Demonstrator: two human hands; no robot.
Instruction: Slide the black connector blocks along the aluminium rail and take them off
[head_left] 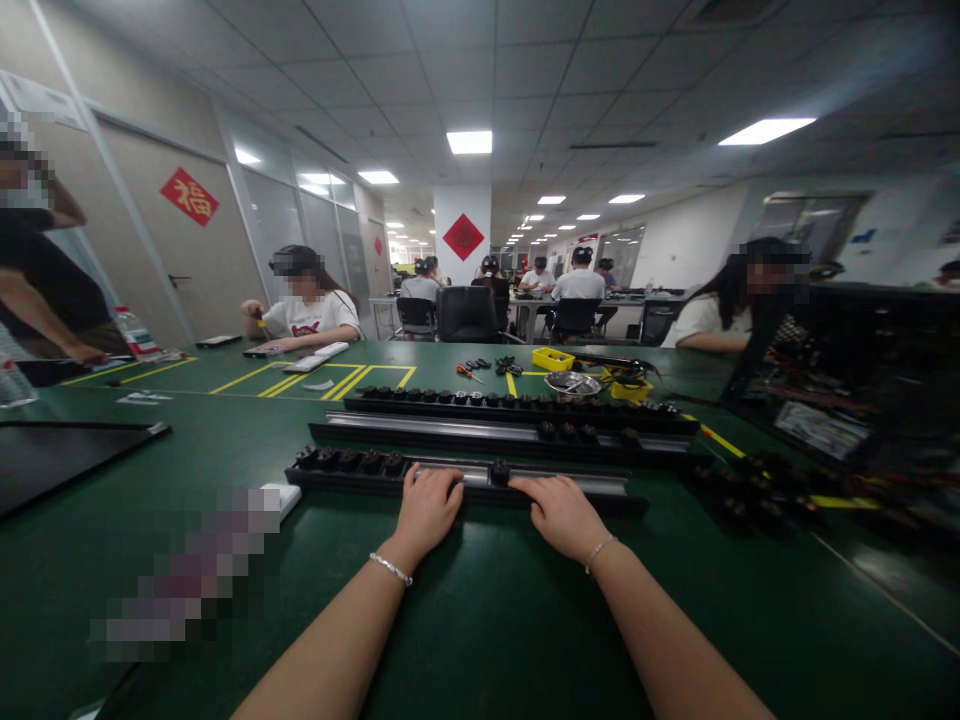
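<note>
The lone black block [500, 470] sits on the nearest rail [475, 475] between my left fingers [444, 476] and my right fingers [527, 487], just beside my right index fingertip. Both hands' fingers bend at the rail's near side, though I cannot tell whether they grip it. Left of my left fingers stands a row of black blocks [349, 460].

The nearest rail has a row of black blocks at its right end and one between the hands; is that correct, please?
No: the head view shows the row of blocks at the left end of that rail, not the right.
</note>
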